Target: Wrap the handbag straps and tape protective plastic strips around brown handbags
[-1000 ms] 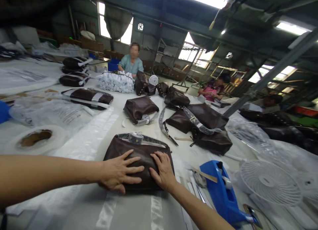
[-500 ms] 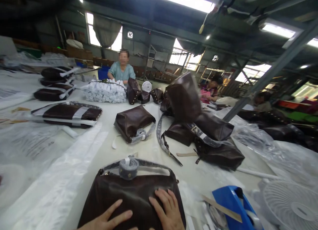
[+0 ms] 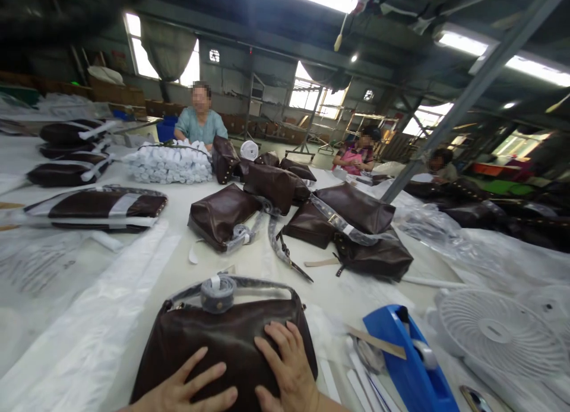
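A dark brown leather handbag [image 3: 209, 335] lies flat on the white table [image 3: 249, 263] right in front of me, its handle wrapped in grey plastic. My left hand [image 3: 187, 388] rests flat on the bag's lower left, fingers spread. My right hand [image 3: 285, 367] lies flat on the bag's lower right, fingers stretched forward. Neither hand grips anything.
A blue tape dispenser [image 3: 405, 358] and a white fan [image 3: 494, 329] stand to the right. Several more brown bags [image 3: 347, 222] lie mid-table, wrapped bags [image 3: 95, 207] at left, white rolls [image 3: 169, 162] at back. Plastic sheets [image 3: 80, 317] lie on the left. Other people sit across the table.
The view has tilted up, so my hands sit lower in frame, still flat on the bag. A brown bag seen in the air mid-table half a second ago now lies on the pile.
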### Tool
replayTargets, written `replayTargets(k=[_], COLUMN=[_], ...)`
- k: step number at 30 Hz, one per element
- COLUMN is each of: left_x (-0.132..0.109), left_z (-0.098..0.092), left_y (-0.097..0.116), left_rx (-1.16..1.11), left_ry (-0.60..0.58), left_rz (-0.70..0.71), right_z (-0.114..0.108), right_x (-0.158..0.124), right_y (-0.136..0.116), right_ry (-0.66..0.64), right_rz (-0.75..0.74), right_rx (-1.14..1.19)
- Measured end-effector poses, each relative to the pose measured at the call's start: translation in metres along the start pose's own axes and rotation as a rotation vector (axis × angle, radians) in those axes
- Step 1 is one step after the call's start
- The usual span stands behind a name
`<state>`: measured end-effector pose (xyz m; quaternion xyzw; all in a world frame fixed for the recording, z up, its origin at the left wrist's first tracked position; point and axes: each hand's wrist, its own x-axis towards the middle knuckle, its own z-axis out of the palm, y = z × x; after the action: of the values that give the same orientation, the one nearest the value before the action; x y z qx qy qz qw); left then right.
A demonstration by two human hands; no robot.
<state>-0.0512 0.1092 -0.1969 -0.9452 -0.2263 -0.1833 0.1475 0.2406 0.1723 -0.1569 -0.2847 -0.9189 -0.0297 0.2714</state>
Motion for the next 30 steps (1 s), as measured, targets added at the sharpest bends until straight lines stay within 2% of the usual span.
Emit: replayTargets(k=[5, 8, 12, 15, 20, 23, 26, 30], left_x=[0.032, 0.055, 0.067, 0.065, 0.063, 0.059, 0.050, 0.038], left_z=[-0.041, -0.051, -0.033, -0.019, -0.017, -0.011, 0.004, 0.015], left_y=[0.011, 0.013, 0.024, 0.032, 0.036, 0.040, 0.046, 0.051], left_rx=[-0.013, 0.001, 0.109, 0.145, 0.192, 0.142, 0.055, -0.062], left_ry=[-0.061, -0.133, -0.101, -0.038, 0.060, 0.101, 0.097, 0.098], left_rz=[-0.036, -0.036, -0.160, -0.148, -0.111, -0.158, -0.251, -0.346], right_z=[-0.007, -0.006, 0.000, 0.007, 0.009, 0.006, 0.004, -0.002], right_x=[0.000, -0.003, -0.008, -0.011, -0.016, -0.017, -0.014, -0.013], right_y=[-0.012, -0.013, -0.013, -0.014, -0.017, -0.017, -0.019, -0.034], right_ry=[-0.052, -0.077, -0.059, -0.011, -0.008, -0.019, -0.012, 0.016], right_rz=[0.083, 0.112, 0.109, 0.106, 0.086, 0.089, 0.089, 0.153], right_rx=[0.091, 0.093, 0.069, 0.051, 0.003, -0.023, -0.023, 0.016])
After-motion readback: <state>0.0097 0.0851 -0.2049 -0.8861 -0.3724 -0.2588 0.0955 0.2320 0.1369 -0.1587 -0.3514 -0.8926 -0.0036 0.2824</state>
